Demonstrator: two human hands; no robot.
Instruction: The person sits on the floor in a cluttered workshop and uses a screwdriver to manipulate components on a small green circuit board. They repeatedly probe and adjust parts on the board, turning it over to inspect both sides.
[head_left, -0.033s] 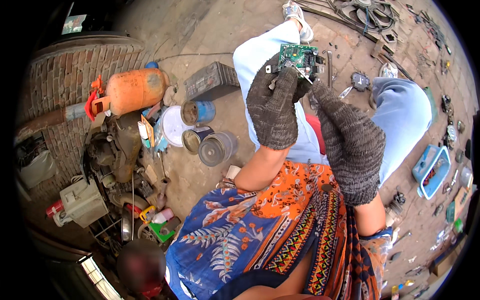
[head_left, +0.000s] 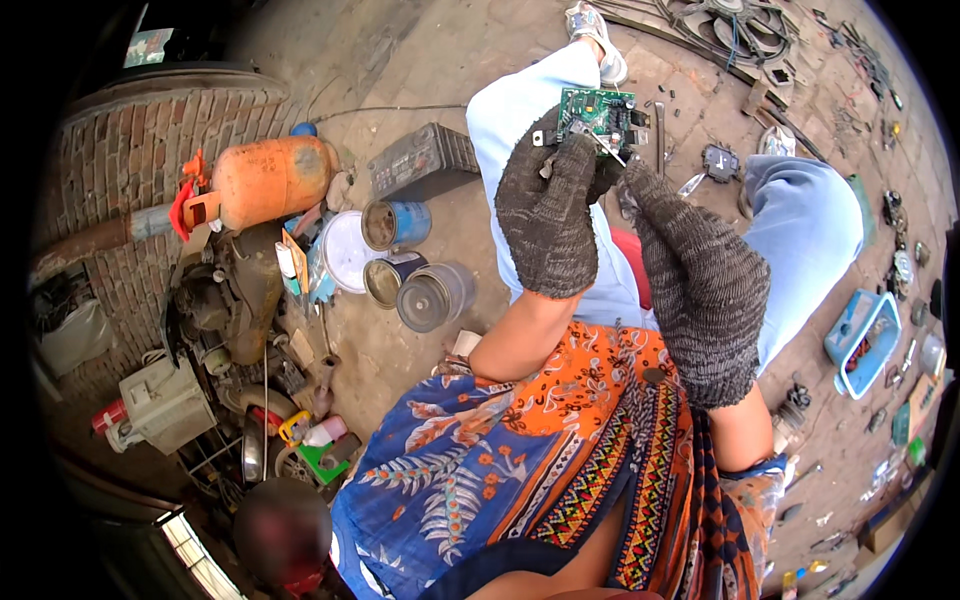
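Note:
My left hand (head_left: 550,215), in a dark grey knitted glove, is closed on a green circuit board (head_left: 607,106) with small components and metal tabs at its edges. The thumb presses on the board's near side. My right hand (head_left: 700,275), gloved the same way, is closed just right of the board. A thin, pale metal tool (head_left: 610,150) runs from its fingertips to the board's lower edge; the glove hides the rest, so its kind does not show. Both hands are held up between my knees, above the ground.
Left of me are a dark battery (head_left: 422,162), several paint cans (head_left: 397,225) and an orange gas cylinder (head_left: 275,182). On the right lie a black module (head_left: 720,162), a metal bar (head_left: 660,140), a blue basket (head_left: 862,345) and scattered parts. A fan assembly (head_left: 735,25) lies ahead.

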